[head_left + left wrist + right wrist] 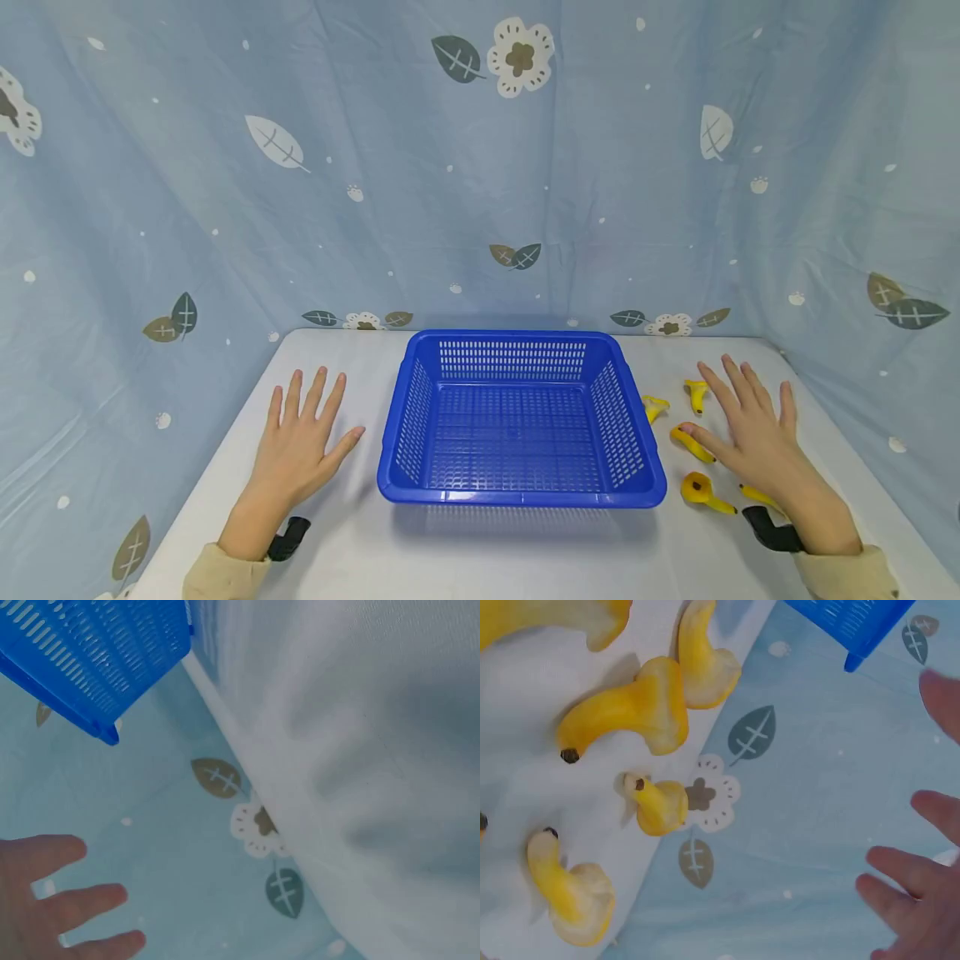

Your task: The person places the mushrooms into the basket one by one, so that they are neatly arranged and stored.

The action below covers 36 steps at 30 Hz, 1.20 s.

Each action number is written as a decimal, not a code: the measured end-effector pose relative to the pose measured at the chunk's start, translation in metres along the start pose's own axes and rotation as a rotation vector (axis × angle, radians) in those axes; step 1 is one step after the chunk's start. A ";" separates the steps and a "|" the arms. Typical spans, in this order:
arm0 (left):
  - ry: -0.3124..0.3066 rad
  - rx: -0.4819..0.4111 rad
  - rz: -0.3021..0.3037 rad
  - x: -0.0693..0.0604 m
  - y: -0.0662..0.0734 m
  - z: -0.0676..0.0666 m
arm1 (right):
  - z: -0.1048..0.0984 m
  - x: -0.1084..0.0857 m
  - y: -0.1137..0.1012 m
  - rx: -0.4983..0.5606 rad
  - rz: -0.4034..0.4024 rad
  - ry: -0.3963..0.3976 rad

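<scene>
My left hand (294,454) is held out with straight, spread fingers to the left of a blue plastic basket (521,499). It holds nothing. On the basket's other side my right hand (757,437) is likewise spread, above the right part of the table, with nothing in its grasp. Near and partly beneath it lie several yellow, banana-like curved pieces (695,447) with dark tips. The right wrist view shows flared, pale ends on these yellow pieces (656,705), apart from the fingers (900,870). My right hand and forearm partly cover one piece in the head view.
A white cloth (337,542) covers the table. Behind it and along both sides hangs a blue curtain (420,200) printed with leaves and flowers. The basket is rectangular, with slotted walls, and its bare bottom shows. Black bands (288,538) are on both wrists.
</scene>
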<state>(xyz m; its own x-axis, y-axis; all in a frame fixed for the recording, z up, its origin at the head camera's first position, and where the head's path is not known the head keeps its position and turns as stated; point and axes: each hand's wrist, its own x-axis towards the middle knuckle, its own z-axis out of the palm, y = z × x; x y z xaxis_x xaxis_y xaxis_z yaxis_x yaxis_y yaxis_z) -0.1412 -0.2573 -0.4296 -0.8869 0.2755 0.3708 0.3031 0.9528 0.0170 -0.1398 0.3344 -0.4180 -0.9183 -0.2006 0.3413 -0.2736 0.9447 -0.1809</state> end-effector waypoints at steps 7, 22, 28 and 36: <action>0.136 -0.048 0.033 0.003 0.004 -0.001 | 0.001 0.005 -0.004 0.127 -0.053 0.248; 0.144 -0.201 0.068 0.003 0.045 -0.003 | 0.040 0.034 -0.018 0.240 0.180 0.210; 0.049 -0.182 0.072 0.002 0.061 -0.003 | 0.058 0.044 -0.016 0.198 0.252 -0.031; -0.159 -0.206 0.042 -0.001 0.083 -0.004 | 0.068 0.054 -0.017 0.174 0.297 -0.211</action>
<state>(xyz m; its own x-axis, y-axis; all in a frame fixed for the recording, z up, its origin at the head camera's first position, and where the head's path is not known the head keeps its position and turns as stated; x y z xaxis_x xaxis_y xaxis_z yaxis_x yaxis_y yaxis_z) -0.1135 -0.1790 -0.4252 -0.9108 0.3463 0.2250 0.3909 0.8986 0.1995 -0.2042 0.2897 -0.4591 -0.9983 0.0085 0.0570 -0.0152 0.9153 -0.4025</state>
